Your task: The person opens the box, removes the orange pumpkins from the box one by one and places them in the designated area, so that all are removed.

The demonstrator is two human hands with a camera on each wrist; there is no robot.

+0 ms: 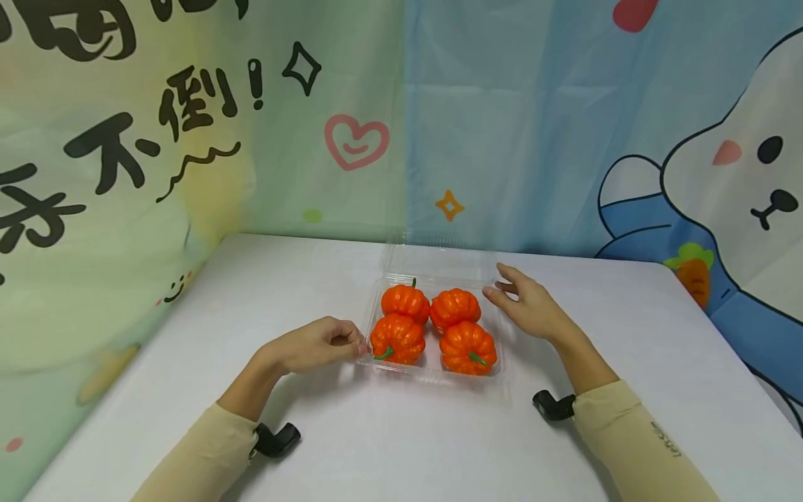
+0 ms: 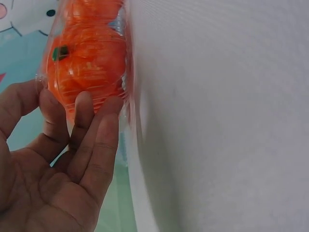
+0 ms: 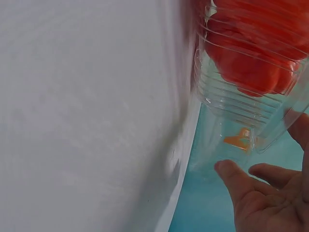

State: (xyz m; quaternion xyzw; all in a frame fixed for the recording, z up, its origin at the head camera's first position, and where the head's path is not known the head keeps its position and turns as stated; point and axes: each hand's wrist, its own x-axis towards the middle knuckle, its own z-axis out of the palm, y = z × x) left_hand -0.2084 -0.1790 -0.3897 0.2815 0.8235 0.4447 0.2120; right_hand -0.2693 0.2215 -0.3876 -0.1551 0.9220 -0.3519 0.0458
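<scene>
In the right wrist view, I find the right hand (image 3: 273, 205) and the pumpkins (image 3: 251, 60) cut off by the frame's edges.

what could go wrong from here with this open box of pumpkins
The round pumpkins might roll out if the box tips.
The left hand is at a front corner, the right hand near a back one, so an uneven lift could tilt it.
The lid is open behind; one back pumpkin's stem sticks up and might catch it.

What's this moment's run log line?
clear box: open, four pumpkins inside | left hand: holds near-left corner | right hand: at far-right corner
</scene>
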